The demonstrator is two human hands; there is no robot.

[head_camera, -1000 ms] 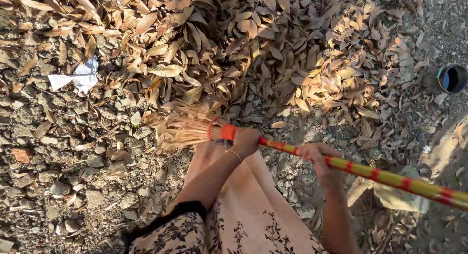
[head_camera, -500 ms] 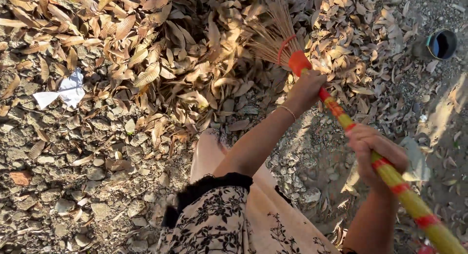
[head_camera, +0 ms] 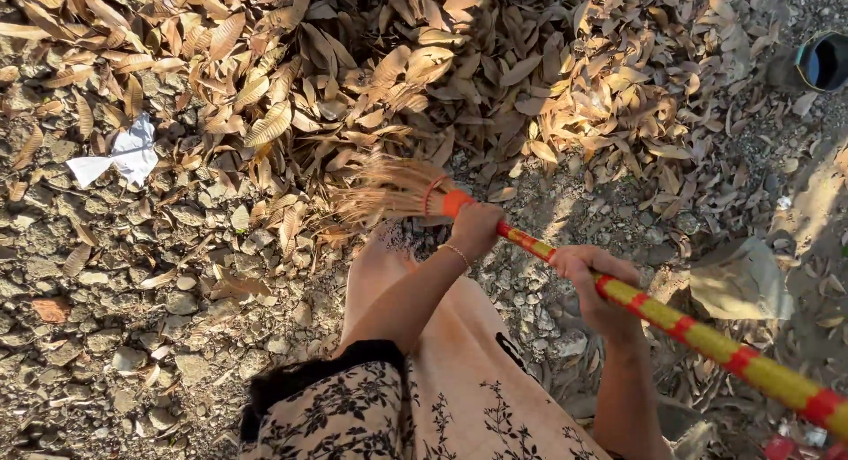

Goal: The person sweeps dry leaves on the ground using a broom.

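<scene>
While both hands close around the broom (head_camera: 618, 292), the left hand (head_camera: 475, 229) takes it right behind the orange collar, fingers wrapped tight on the handle, a thin bracelet (head_camera: 456, 252) on its wrist. The right hand (head_camera: 594, 283) is clamped farther back on the yellow handle with red bands, at about four o'clock from the left. The handle runs on toward four o'clock and leaves the frame at the lower right edge. The straw bristles (head_camera: 389, 191) fan out toward nine o'clock from the collar, their tips low over the stony ground (head_camera: 132, 336), just at the edge of the dry brown leaves (head_camera: 397, 63), which lie heaped from about ten to one o'clock. A crumpled white paper (head_camera: 119, 158) lies among stones and stray leaves at nine o'clock, well apart from the bristles. A dark round container (head_camera: 826, 61) sits at the two o'clock edge of the frame. A large flat stone (head_camera: 742, 283) lies at three o'clock, near the handle. A floral sleeve (head_camera: 344, 416) and a peach garment (head_camera: 450, 354) fill six o'clock.
</scene>
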